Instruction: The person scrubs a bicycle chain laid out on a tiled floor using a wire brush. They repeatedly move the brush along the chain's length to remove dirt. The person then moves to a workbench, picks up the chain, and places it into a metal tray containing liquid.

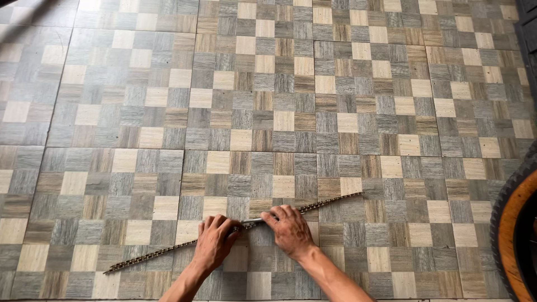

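Steel chain (168, 252) lies straight on the checkered floor (335, 112). My left hand (214, 241) and right hand (290, 229) press its middle w/ curled fingers (268, 217), pinching a silvery bit; ends lie untouched, can't tell what's done.

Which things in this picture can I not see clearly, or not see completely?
- Chain, head view: its middle part is covered by the left hand and the right hand.
- Small metal piece between the hands: too small to identify.
- Tyre: cut off by the right edge, only an arc shows.
- Dark object at the top right: cut off by the edge, unclear what it is.
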